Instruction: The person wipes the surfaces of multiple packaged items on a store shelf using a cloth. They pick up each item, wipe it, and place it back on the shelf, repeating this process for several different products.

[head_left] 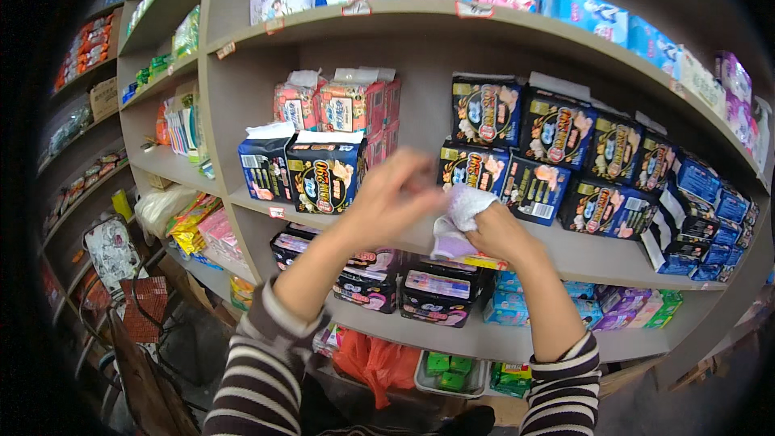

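Observation:
My right hand (494, 232) is closed on a white and lavender cloth (471, 208) at the front edge of the middle shelf (387, 222). Just left of the cloth, my left hand (394, 198) hangs in front of the same shelf. Motion blurs its fingers, so whether they hold anything is unclear. Behind the cloth stand stacked dark blue packs (476, 168) with gold and floral print. To the left of my left hand are more dark packs (325, 173), in front of pink packs (349, 106).
The upper shelf (387, 12) carries blue, pink and white packs. Below are black and pink packs (440, 295) and purple packs (622, 307). A red plastic bag (375, 363) and a grey bin (476, 379) with green packs sit lowest. Chairs (145, 307) stand at the left.

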The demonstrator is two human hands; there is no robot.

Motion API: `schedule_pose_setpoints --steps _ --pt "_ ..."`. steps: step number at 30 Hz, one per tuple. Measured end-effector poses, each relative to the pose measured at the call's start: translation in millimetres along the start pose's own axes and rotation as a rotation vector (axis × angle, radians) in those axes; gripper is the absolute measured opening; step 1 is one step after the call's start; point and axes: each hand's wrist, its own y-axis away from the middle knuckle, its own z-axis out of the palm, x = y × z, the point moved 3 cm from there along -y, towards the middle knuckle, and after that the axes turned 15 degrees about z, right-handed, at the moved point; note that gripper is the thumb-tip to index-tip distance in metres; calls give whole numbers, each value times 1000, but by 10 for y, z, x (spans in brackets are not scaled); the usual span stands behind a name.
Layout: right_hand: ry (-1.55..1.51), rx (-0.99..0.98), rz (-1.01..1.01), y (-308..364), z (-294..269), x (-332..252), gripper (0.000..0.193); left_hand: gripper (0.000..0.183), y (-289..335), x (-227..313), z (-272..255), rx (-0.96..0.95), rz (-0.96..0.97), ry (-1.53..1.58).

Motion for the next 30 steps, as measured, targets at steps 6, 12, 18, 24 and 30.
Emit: schedule_pose_setpoints --steps 6,12,18,24,30 --pt "15 -22 209 389 -451 273 36 73 -1092 -1181 323 85 -547 -45" --pt "-14 46 474 756 -761 696 44 53 -1146 -1553 573 190 -670 515" --pt "-50 86 380 756 -758 689 43 61 -1145 -1391 522 196 -628 305" --pt "-167 318 342 795 -773 822 41 42 -1177 -792 108 429 -371 448" --pt "-313 622 371 1105 -860 390 36 29 195 424 -282 539 -173 288"
